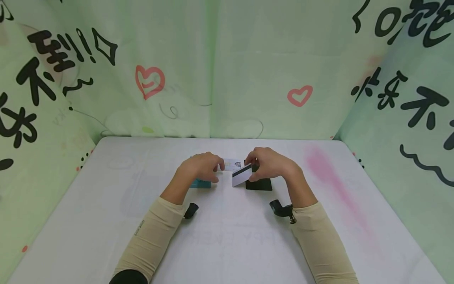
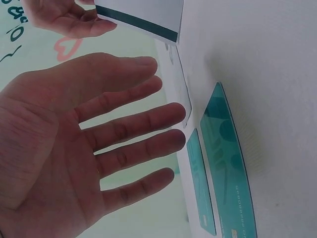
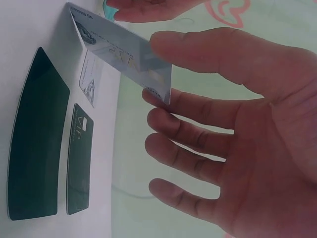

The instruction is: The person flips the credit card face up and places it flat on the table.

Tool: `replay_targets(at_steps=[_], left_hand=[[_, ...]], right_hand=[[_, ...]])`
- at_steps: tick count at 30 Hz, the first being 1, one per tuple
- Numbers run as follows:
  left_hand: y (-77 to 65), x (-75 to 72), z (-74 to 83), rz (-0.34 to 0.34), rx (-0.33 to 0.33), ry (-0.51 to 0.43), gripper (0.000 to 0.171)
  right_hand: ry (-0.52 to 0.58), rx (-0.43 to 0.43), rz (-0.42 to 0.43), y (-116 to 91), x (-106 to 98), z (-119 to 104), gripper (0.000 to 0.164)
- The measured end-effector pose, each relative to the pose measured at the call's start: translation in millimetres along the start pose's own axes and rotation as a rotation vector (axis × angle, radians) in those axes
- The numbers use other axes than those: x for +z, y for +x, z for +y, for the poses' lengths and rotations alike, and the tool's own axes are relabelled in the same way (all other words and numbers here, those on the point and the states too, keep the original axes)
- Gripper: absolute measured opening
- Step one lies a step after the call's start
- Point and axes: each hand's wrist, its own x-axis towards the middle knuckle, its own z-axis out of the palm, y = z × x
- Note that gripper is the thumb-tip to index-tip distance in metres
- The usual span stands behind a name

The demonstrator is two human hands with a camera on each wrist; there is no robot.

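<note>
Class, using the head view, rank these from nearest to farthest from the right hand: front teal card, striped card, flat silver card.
1. Striped card: pinched in the right hand.
2. Flat silver card: on the table, left of that hand.
3. Front teal card: farther left, partly hidden by the left hand.

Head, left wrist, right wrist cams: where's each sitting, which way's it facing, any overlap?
Head: on the head, facing forward and down at the white table; shows sleeved forearms, left hand, right hand.
Left wrist: on that wrist, looking past palm and fingers at teal cards; the right hand shows at top, with the striped card.
Right wrist: on that wrist, looking past palm and fingers at dark green cards; part of the left hand at top.
Shared: head and left wrist both see the card's striped side.
</note>
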Motion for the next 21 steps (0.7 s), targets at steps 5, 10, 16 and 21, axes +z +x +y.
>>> replay_targets(at_steps=[5, 10, 16, 21], left_hand=[[-0.1, -0.3, -0.4, 0.003, 0.000, -0.004, 0.039], [-1.1, -0.9, 0.4, 0.000, -0.002, -0.001, 0.039], [-1.3, -0.8, 1.0, -0.004, -0.004, 0.000, 0.038], [-0.8, -0.6, 0.5, -0.002, -0.012, -0.003, 0.037]], right_hand=[[0.011, -0.003, 0.003, -0.1, -1.9, 1.0, 0.048], [0.013, -0.012, 0.013, -1.2, -2.9, 1.4, 0.048], [0.012, -0.033, 0.026, -2.0, -3.8, 1.6, 0.048], [0.017, -0.033, 0.037, -2.5, -5.1, 1.7, 0.046]])
